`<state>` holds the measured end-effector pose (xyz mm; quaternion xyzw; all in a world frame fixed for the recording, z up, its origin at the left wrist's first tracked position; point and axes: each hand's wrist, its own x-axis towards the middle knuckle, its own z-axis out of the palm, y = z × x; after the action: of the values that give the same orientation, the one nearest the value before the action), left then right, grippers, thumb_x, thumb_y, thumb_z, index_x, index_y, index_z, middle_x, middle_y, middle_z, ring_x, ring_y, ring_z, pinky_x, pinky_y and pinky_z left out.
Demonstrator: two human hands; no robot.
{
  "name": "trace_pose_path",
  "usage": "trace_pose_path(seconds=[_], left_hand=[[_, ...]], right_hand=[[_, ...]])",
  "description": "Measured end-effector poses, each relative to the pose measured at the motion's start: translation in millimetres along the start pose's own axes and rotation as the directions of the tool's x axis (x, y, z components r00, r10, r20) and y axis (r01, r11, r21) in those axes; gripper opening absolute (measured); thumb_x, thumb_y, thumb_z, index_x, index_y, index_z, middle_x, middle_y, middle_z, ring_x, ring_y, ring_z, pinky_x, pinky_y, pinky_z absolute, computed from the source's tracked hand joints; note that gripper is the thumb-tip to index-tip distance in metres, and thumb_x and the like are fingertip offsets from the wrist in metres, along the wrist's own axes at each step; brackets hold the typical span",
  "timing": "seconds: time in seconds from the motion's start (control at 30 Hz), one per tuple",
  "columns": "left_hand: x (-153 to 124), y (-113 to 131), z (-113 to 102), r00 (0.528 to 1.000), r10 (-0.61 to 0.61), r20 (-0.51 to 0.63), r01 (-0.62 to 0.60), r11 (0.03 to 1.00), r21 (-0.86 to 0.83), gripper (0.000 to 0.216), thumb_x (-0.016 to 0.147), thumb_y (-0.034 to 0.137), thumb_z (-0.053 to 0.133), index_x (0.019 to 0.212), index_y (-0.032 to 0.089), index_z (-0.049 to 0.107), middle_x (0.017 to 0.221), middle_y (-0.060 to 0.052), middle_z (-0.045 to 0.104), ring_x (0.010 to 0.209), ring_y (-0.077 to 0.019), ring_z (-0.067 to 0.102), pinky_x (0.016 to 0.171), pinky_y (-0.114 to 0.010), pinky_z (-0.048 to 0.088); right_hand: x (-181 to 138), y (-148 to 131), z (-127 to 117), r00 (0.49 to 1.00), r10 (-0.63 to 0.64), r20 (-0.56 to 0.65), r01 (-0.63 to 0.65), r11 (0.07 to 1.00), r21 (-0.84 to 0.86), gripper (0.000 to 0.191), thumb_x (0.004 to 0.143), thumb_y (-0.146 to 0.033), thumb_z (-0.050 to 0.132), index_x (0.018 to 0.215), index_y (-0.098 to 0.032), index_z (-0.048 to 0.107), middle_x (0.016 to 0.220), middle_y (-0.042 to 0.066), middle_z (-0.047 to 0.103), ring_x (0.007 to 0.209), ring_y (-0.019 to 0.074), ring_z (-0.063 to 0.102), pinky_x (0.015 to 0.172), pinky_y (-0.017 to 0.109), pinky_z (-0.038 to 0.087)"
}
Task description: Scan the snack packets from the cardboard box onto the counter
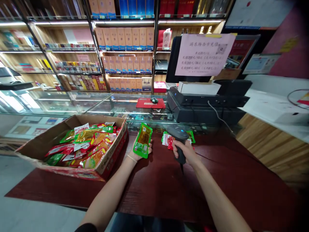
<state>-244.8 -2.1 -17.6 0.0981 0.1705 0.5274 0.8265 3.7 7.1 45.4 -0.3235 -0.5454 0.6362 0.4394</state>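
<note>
Well, glossy oblong packet (143, 140), left hand (137, 157); pistol-shaped scanner (179, 132), right hand (188, 152).

I'm counting two hands, one left hand (135, 156) and one right hand (187, 151), one held green packet (143, 140), one scanner (178, 133), one wristband (132, 158), one open carton (116, 152), one mouse (154, 101), one red mat (143, 103) and one large pink notice (204, 53). The carton's packets (84, 143) and the loose packets (166, 138) near the scanner are overlapping too much for counting.
</note>
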Motion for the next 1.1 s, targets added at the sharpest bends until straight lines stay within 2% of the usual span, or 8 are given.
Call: trace_pose_path(seconds=[0.17,0.3,0.4,0.53,0.63,0.7,0.97,1.1], left_hand=[[-8.5,6.7,-7.1,0.999,0.022,0.044,-0.022,1.0,0.019,0.065,0.081,0.071,0.046,0.115,0.018,0.062,0.107,-0.01,0.069,0.104,-0.0277,0.063,0.097,-0.053,0.042],[-11.8,10.3,-3.5,0.995,-0.099,0.026,0.096,0.992,0.087,0.06,0.085,0.064,0.048,0.121,0.016,0.059,0.109,-0.011,0.07,0.106,-0.0285,0.063,0.099,-0.056,0.04],[-12.5,10.7,-1.3,0.991,-0.129,-0.017,0.13,0.962,0.239,0.052,0.084,0.051,0.057,0.12,0.013,0.06,0.107,-0.015,0.07,0.102,-0.0305,0.065,0.094,-0.052,0.045],[-12.2,6.6,-0.6,0.982,0.068,-0.176,0.044,0.825,0.564,0.05,0.065,0.025,0.078,0.111,0.01,0.064,0.097,-0.014,0.072,0.085,-0.0265,0.069,0.08,-0.038,0.052],[-8.8,2.2,-2.6,0.918,0.343,-0.198,-0.08,0.651,0.755,0.052,0.056,0.018,0.082,0.106,0.011,0.066,0.092,-0.008,0.073,0.078,-0.0204,0.068,0.071,-0.029,0.05],[-5.2,0.3,-6.2,0.873,0.456,-0.175,-0.143,0.581,0.801,0.051,0.057,0.02,0.082,0.104,0.013,0.065,0.091,-0.006,0.072,0.076,-0.0179,0.067,0.069,-0.026,0.049],[7.0,0.1,-24.5,0.83,0.534,-0.164,-0.211,0.572,0.792,0.054,0.057,0.029,0.082,0.106,0.012,0.067,0.087,-0.006,0.073,0.079,-0.0203,0.066,0.074,-0.031,0.05],[8.8,-0.4,-26.7,0.837,0.521,-0.166,-0.199,0.573,0.795,0.055,0.056,0.029,0.083,0.106,0.012,0.068,0.093,-0.008,0.073,0.083,-0.0216,0.066,0.079,-0.032,0.05]], right_hand=[[-4.2,19.3,-2.2,0.999,0.039,-0.003,-0.039,0.999,0.029,0.026,0.081,-0.039,0.068,0.077,-0.019,0.053,0.052,-0.006,0.052,0.035,0.0081,0.046,0.035,0.02,0.036],[-5.4,18.8,-4.8,0.998,0.06,-0.018,-0.06,0.998,-0.002,0.026,0.082,-0.039,0.067,0.076,-0.018,0.053,0.052,-0.006,0.051,0.035,0.0083,0.046,0.034,0.02,0.035],[-4.6,19.6,-6.5,0.995,0.076,-0.058,-0.078,0.996,-0.045,0.029,0.081,-0.04,0.068,0.071,-0.018,0.052,0.051,-0.005,0.051,0.035,0.0085,0.046,0.034,0.02,0.036],[-4.7,20.7,-5.7,0.989,0.086,-0.123,-0.098,0.991,-0.09,0.03,0.078,-0.043,0.07,0.073,-0.019,0.052,0.049,-0.006,0.05,0.033,0.0089,0.045,0.032,0.021,0.036],[-6.9,19.4,-3.4,0.988,0.117,-0.1,-0.131,0.981,-0.141,0.031,0.077,-0.044,0.07,0.077,-0.019,0.051,0.049,-0.007,0.051,0.032,0.0089,0.044,0.032,0.021,0.035],[-8.9,18.2,-1.8,0.988,0.135,-0.074,-0.146,0.972,-0.184,0.032,0.076,-0.045,0.07,0.082,-0.02,0.051,0.05,-0.008,0.052,0.032,0.0089,0.044,0.032,0.02,0.034],[-13.7,23.3,1.6,0.985,0.171,0.029,-0.148,0.913,-0.379,0.034,0.076,-0.049,0.069,0.079,-0.021,0.05,0.048,-0.007,0.052,0.035,0.0103,0.047,0.034,0.022,0.037],[-14.4,24.1,3.1,0.984,0.177,0.024,-0.155,0.916,-0.369,0.033,0.076,-0.048,0.069,0.08,-0.021,0.049,0.048,-0.007,0.052,0.035,0.01,0.047,0.034,0.021,0.036]])
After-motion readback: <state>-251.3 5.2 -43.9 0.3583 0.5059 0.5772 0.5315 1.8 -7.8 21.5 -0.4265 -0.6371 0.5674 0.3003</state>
